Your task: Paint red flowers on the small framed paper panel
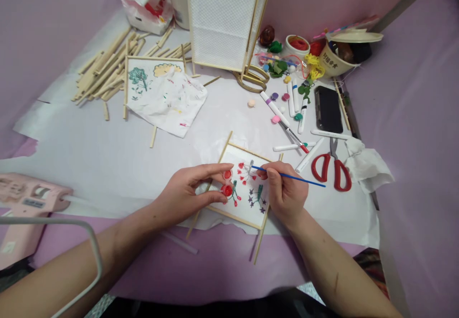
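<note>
My left hand pinches a small open paint pot of red paint between thumb and fingers; its lid is flipped up beside it. In my right hand is a thin blue paintbrush, its tip at the upper middle of a white panel framed with wooden sticks. Painted on that panel are red blossoms, a green stem with red buds, and dark star-shaped flowers. The pot is held over the panel's left side.
Behind stand a white stick-framed lantern and a pile of wooden sticks. A painted panel lies under a stained tissue. Markers, red-handled scissors and a phone are at right, a pink glue gun at left.
</note>
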`<action>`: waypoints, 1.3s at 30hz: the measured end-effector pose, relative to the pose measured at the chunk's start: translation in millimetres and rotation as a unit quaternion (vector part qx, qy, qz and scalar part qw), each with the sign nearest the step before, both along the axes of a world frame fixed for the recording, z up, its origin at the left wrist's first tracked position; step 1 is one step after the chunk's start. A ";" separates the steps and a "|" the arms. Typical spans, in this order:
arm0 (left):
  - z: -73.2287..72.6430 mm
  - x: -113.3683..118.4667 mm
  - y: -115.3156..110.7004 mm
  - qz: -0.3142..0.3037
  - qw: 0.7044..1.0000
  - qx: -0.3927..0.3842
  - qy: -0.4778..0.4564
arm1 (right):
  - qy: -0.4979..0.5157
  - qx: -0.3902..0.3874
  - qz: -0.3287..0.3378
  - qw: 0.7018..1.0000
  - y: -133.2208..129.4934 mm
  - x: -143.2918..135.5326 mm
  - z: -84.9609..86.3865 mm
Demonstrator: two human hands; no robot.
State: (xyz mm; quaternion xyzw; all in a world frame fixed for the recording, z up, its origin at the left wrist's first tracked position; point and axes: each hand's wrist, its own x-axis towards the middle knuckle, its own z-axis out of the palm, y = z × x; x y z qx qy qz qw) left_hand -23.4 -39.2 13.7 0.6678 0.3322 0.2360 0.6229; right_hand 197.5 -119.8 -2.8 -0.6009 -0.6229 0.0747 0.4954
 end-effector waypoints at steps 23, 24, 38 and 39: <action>-2.4 -0.6 0.9 0.004 1.000 0.015 0.000 | 0.002 -0.005 0.011 1.000 -0.5 0.4 1.4; -2.9 -0.8 0.9 0.004 1.000 0.017 -0.001 | 0.007 -0.004 0.013 1.000 -0.7 0.5 1.6; -4.9 -1.5 0.8 -0.001 1.000 0.014 0.000 | 0.008 -0.012 0.025 1.000 -1.4 0.1 2.1; -5.1 -1.6 0.9 -0.001 1.000 0.016 0.000 | 0.002 -0.013 0.025 1.000 -1.1 0.0 2.4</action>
